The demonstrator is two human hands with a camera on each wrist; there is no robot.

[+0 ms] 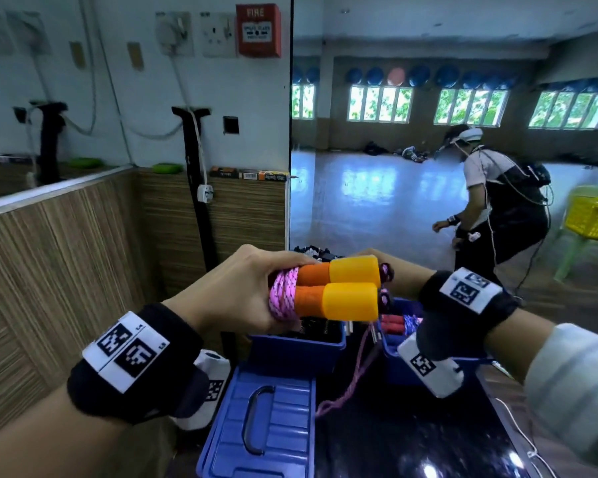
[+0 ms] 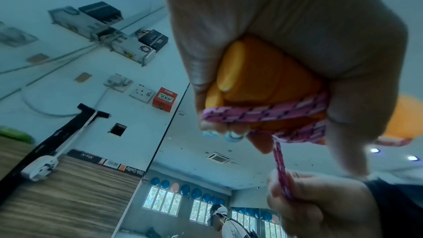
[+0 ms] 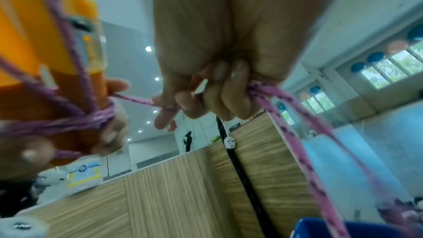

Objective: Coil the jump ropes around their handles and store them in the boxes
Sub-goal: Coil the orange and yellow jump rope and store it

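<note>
Gripping handles left hand, right hand pinching rope

The head camera is looking forward and down over both wrists. Each wrist camera is looking up from very close under its palm. All three are sharing the orange handles and pink rope.

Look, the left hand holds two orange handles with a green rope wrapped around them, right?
Nearly. The left hand does hold the two orange handles, but the rope wrapped around them is pink, not green. The head view shows it.
</note>
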